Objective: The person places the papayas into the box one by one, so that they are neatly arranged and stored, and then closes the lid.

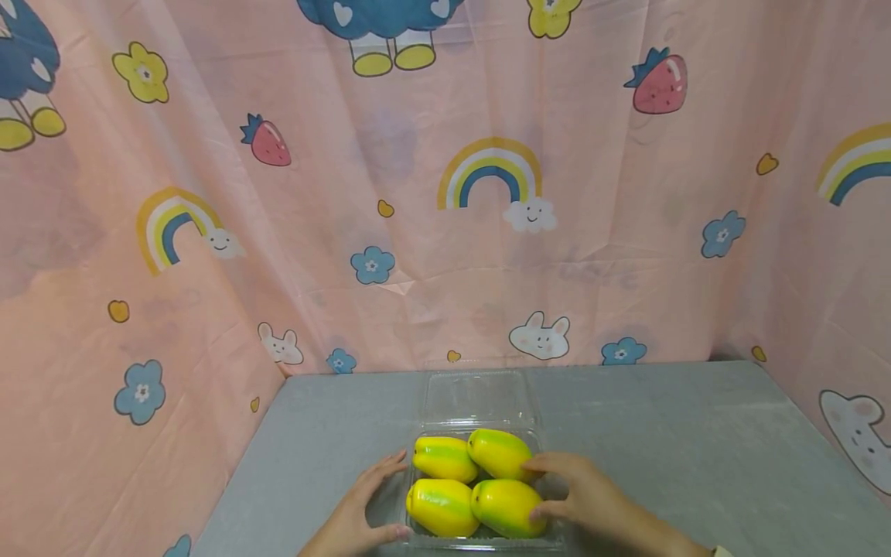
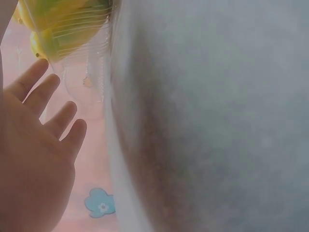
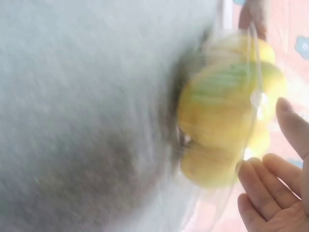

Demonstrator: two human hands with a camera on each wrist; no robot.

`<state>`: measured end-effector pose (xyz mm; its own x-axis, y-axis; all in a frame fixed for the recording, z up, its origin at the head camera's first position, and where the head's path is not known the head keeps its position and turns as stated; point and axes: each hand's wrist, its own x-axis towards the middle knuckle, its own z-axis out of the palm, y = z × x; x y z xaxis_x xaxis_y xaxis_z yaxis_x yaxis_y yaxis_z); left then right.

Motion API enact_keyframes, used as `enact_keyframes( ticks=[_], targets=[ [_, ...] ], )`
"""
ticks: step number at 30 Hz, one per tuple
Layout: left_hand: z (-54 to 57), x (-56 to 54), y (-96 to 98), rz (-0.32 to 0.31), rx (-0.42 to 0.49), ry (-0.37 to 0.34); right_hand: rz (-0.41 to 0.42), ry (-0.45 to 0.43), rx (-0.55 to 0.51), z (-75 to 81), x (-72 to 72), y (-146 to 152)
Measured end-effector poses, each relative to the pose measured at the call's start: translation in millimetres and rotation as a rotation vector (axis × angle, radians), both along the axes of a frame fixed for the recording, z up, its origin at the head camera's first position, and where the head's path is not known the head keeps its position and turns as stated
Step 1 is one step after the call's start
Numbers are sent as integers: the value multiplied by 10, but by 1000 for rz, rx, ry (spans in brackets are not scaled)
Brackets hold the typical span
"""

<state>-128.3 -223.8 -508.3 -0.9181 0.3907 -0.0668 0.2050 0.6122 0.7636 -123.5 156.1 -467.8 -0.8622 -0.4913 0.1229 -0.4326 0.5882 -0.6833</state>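
Note:
Several glossy yellow-green fruits (image 1: 504,509), shaped like mangoes or papayas, lie in two rows in a clear plastic clamshell box (image 1: 487,543). Its hinged lid (image 1: 476,398) is folded back, away from me. Beside the box's left wall is my left hand (image 1: 356,510), fingers spread and fairly straight, thumb near the front left corner. My right hand (image 1: 585,495) is at the right side, its fingertips overlapping the two right fruits in the head view. In the right wrist view the right hand's fingers (image 3: 263,186) are extended next to the box wall, with nothing gripped.
The box stands on a grey tabletop (image 1: 661,433) close to its front edge. A pink curtain (image 1: 313,232) printed with rainbows, flowers and rabbits hangs behind the table and along both sides. A light-coloured band (image 1: 721,551) shows at the right wrist.

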Motion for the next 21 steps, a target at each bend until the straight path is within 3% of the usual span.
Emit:
enact_keyframes(
  ticks=[5, 11, 17, 21],
  targets=[
    [33, -59, -50, 16, 27, 40, -72, -5, -39, 55, -119, 69],
    [96, -198, -76, 93, 0, 102, -154, -1, -122, 49, -328, 202],
    [126, -430, -95, 138, 23, 146, -246, -2, -116, -33, -589, 309],
    [104, -617, -97, 133, 35, 158, -250, -17, -130, -97, -757, 346]
  ],
)
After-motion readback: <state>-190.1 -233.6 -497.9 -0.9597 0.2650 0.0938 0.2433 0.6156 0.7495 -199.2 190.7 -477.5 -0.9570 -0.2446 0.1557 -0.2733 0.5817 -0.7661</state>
